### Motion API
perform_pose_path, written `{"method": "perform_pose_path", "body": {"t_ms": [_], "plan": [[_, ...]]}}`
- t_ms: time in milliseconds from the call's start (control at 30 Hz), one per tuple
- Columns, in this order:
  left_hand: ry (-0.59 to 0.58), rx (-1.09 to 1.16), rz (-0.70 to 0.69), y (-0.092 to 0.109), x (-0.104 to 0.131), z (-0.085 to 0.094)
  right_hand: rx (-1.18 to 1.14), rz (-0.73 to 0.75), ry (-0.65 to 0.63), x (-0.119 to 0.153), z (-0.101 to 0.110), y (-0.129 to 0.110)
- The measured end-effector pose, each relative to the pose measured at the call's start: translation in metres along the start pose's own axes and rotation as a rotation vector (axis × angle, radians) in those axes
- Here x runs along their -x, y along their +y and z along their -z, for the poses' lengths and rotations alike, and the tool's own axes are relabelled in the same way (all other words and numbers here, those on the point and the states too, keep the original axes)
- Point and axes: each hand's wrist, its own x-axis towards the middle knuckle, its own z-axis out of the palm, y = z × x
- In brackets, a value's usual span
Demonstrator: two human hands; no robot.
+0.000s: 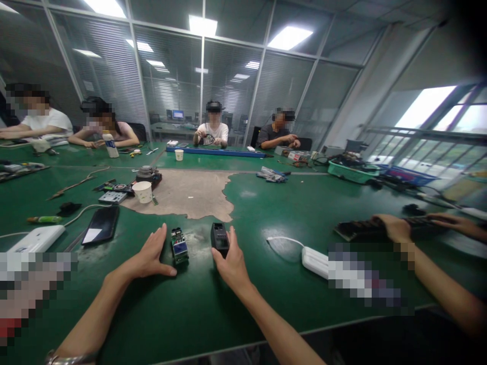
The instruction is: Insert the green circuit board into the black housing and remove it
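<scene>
My left hand (148, 256) rests on the green table (205, 319) with its thumb and fingers spread. Just to its right lies a small circuit board assembly (179, 247) with a bluish screen-like part; the hand appears beside it, not around it. My right hand (234, 263) has its thumb and fingers about a black plastic housing (219, 235) with openings in its top face. The housing stands a short way right of the board assembly. The far side of the housing is hidden.
A phone (102, 224), a white power bank (40, 239) and a paper cup (143, 192) stand left. Right of me are a white charger with cable (315, 262) and a co-worker's hands on a long black part (359, 228). Several people sit around.
</scene>
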Motion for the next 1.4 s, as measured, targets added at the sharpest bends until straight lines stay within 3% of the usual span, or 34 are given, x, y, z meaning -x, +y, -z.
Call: {"method": "perform_pose_path", "body": {"t_ms": [500,767,1033,1400], "plan": [[0.052,0.002,-0.035,-0.004,0.0,-0.003,0.021,0.026,-0.015,0.008,-0.001,0.01],[0.032,0.009,-0.026,-0.003,0.0,-0.002,-0.077,0.052,-0.021,0.004,0.0,-0.018],[0.052,0.014,-0.039,-0.007,0.0,-0.006,-0.216,0.164,-0.177,-0.004,-0.035,-0.06],[0.093,0.052,-0.076,-0.014,-0.003,-0.011,-0.15,0.146,-0.219,-0.008,-0.067,-0.073]]}}
